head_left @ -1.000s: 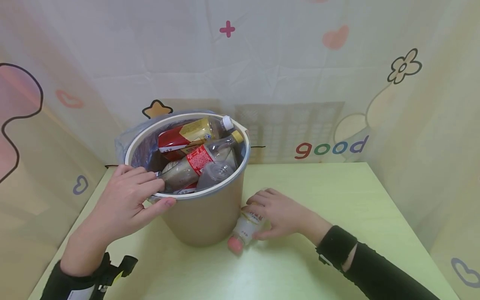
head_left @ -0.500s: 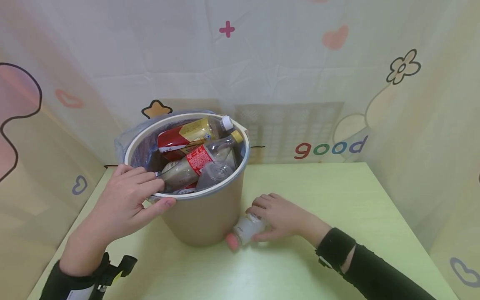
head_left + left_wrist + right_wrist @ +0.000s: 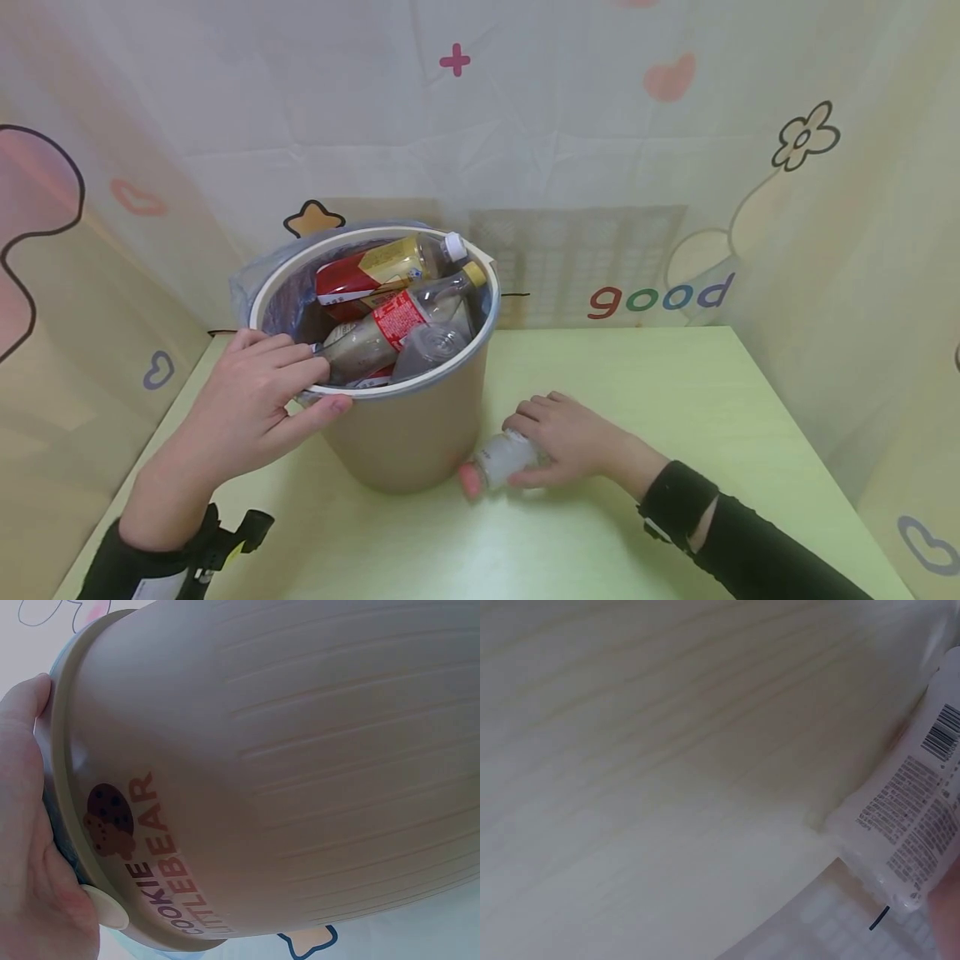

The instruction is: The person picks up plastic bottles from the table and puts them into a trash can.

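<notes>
My left hand grips the near-left rim of a beige trash can, thumb outside and fingers over the edge. In the left wrist view, the can's side carries "Little Bear Cookie" lettering, with part of my hand at its rim. Low beside the can, my right hand holds a small bottle with a pale label and a pink cap, tilted toward the can's base. Its thumb is on the near side, its fingers over the far side. The right wrist view shows the bottle's label with fine print and a barcode.
Inside the can lie several empty plastic bottles, among them one with a red-and-gold label and one with a red label. A bluish bag lines the can. The pale green table meets a printed curtain behind.
My right hand has shifted slightly down and to the right with the bottle, which has rolled so that its printed label front has turned out of sight. The left hand and can stay put.
</notes>
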`<state>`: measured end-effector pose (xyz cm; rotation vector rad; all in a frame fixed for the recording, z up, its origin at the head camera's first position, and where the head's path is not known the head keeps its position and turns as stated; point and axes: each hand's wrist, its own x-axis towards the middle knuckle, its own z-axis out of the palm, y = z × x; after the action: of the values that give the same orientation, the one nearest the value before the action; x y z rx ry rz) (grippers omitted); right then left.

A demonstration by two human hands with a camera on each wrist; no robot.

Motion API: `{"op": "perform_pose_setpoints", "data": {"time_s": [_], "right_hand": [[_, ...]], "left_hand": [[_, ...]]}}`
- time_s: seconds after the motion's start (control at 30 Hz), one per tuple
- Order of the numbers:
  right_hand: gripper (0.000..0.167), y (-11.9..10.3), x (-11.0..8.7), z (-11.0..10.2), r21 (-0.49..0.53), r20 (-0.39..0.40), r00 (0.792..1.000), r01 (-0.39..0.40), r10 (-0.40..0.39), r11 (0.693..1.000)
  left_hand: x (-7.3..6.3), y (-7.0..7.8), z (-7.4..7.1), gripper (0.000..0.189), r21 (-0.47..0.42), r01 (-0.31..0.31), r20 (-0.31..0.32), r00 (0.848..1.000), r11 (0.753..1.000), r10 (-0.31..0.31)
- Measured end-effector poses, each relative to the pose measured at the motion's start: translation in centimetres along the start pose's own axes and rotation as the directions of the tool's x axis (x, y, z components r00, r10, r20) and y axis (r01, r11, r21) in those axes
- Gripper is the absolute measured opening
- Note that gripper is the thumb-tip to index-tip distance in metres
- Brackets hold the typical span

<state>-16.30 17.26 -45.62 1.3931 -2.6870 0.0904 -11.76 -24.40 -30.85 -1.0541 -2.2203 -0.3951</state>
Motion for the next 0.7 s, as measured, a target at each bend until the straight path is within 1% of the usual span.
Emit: {"op": "perform_pose_setpoints", "data": {"time_s": [0.2, 0.47, 0.53, 0.7], "right_hand": [[0.067, 0.3, -0.6, 0.2, -0.031, -0.006, 1.0, -0.014, 0.014, 0.999], [0.065, 0.2, -1.4, 0.3, -0.098, -0.067, 0.998, 0.012, -0.019, 0.995], [0.065, 0.2, -1.6, 0.3, -0.103, -0.062, 0.998, 0.011, -0.017, 0.995], [0.069, 0.1, -2.1, 0.2, -0.094, -0.013, 1.0, -0.013, 0.012, 0.995]], "left_hand": [[0.0, 0.0, 0.1, 0.063, 0.003, -0.002, -0.009, 1.0, 1.0, 0.002], [0.1, 0.0, 0.1, 0.063, 0.006, -0.004, -0.013, 1.0, 1.0, 0.004], [0.0, 0.0, 0.1, 0.063, 0.006, -0.003, -0.009, 1.0, 1.0, 0.003], [0.0, 0.0, 0.1, 0.063, 0.004, -0.003, -0.005, 1.0, 1.0, 0.003]]}}
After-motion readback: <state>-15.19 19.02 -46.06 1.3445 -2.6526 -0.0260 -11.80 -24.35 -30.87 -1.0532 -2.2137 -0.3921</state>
